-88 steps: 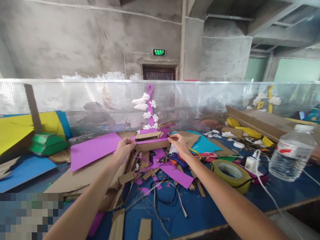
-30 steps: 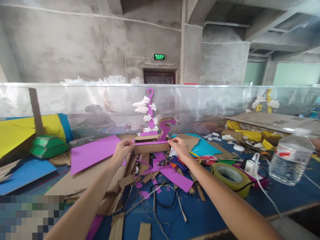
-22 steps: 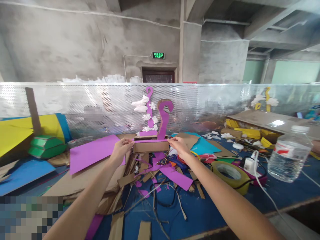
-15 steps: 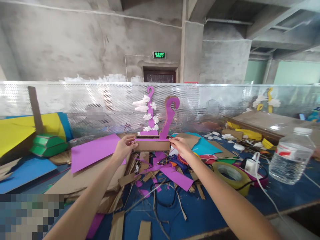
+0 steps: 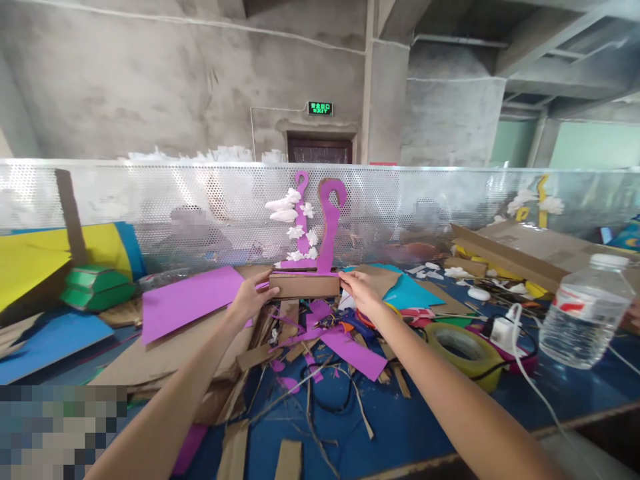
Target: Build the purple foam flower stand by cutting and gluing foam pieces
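Observation:
A brown cardboard box base [image 5: 307,287] with a purple top is held between my two hands, above the scraps on the table. From its right half rises a purple hook-shaped cardboard piece [image 5: 328,230], nearly upright. My left hand [image 5: 253,293] pinches the box's left end with thumb and fingers. The right end is gripped by my right hand [image 5: 357,288]. Just behind stands a similar, slimmer purple hook [image 5: 301,220] with white flower-like pieces [image 5: 295,232] on it. Whether the box touches anything underneath is hard to see.
Purple scraps [image 5: 353,353] and cardboard strips litter the blue table [image 5: 400,427]. To the right are a tape roll [image 5: 463,353], a white charger [image 5: 504,330] with cable, and a water bottle [image 5: 583,313]. A green faceted piece [image 5: 97,288] and coloured sheets lie left. A perforated metal screen [image 5: 225,213] stands behind.
The box with its purple hook has tilted, so the hook's top has swung left and up and stands straighter. Both hands keep hold. At right, a cardboard flap now appears raised.

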Available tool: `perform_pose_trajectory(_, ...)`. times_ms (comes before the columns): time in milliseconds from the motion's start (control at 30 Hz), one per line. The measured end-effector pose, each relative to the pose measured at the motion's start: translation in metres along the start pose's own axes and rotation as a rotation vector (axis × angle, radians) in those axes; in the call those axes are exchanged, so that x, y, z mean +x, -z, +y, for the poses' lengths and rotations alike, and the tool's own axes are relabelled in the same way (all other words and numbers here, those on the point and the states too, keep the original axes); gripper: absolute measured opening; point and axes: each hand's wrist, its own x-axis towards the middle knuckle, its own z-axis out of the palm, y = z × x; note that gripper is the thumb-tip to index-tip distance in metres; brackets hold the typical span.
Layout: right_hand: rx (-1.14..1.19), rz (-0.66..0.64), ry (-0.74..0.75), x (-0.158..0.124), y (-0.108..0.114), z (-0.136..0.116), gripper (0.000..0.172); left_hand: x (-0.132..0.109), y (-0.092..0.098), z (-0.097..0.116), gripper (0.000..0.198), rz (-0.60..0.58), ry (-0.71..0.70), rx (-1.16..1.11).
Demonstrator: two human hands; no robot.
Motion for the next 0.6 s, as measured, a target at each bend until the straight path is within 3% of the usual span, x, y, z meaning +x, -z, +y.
perform_pose_trajectory(233, 0.041, -0.018, 0.001, 0.0, -0.002, -0.001, 0.028, 0.009, 0.0, -0.017, 0.079, 0.043, 0.031, -0.017)
perform_pose_trajectory(600, 0.004, -0.054, -0.03, -0.005, -0.006, 0.004, 0.029, 0.006, 0.004, -0.014, 0.072, 0.129, 0.062, 0.118)
